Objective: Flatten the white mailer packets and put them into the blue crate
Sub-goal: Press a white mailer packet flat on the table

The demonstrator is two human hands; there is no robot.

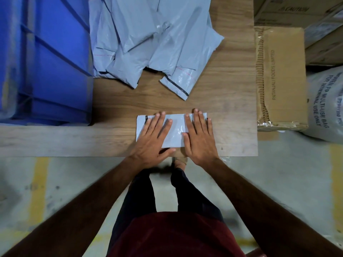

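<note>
A white mailer packet (176, 129) lies flat on the wooden bench (222, 108), close to the near edge, at about 6 o'clock from the middle of the bench. Both hands lie on top of it. The left hand (154, 140) covers the left part of the packet, with its fingers straight and spread, palm down. The right hand (199, 140) covers the right part, also flat, with its fingers straight and pointing to 12 o'clock. The two hands are near each other but do not touch. A shiny strip of the packet shows between them. Neither hand pinches or curls round anything; they just press down.

At 12 o'clock from this packet, well apart from it, is a pile of more packets (148, 38). They are puffy and lie across each other in a messy heap. One of them (176, 86) sticks out of the pile toward the hands and has a dark strip along its end.

At 10 o'clock is the blue crate (46, 62). It sits on the left part of the bench, touching the pile. What is inside it cannot be told.

At 3 o'clock, just beside the bench, stands a brown cardboard box (280, 78) with print on it. Past it, at 3 o'clock again, is a white sack (326, 108) with dark letters. More boxes (297, 10) stand at 1 o'clock.
</note>
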